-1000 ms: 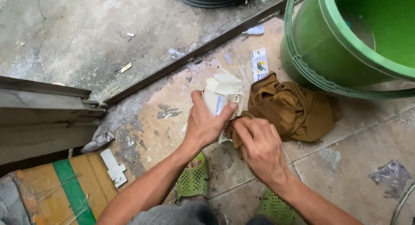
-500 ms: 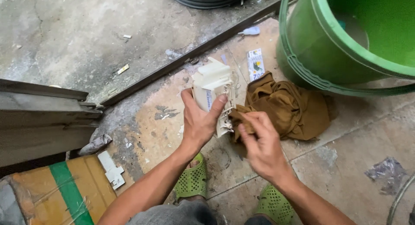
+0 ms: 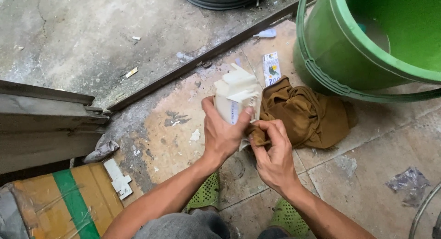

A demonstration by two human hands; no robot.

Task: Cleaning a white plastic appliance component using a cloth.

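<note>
While the left hand (image 3: 223, 133) grips a cream plastic part (image 3: 236, 95) with thumb and fingers pressed around its lower end, holding it upright above the floor, the right hand (image 3: 274, 152) pinches a fold of the brown cloth (image 3: 305, 115) against the part's lower edge, fingers curled tight on the fabric. The rest of the cloth lies bunched on the tiles just right of the part, touching the base of a green tub (image 3: 330, 60). Judging by this, wiping is under way at the bottom of the part; its upper faces look pale and fairly clean, though I cannot tell how much of the hidden side is done. The floor is worn, stained tile (image 3: 174, 124), patchy with grey residue, split by a dark metal rail (image 3: 202, 55) from rough concrete (image 3: 82, 32) beyond. A small printed sachet (image 3: 271, 68) lies flat near the tub, and scraps of plastic litter the tiles at right. At lower left sits a taped cardboard box (image 3: 59, 207) with a green stripe, a white bracket (image 3: 118, 178) resting on its corner. Green sandals (image 3: 206, 193) show under the arms.
</note>
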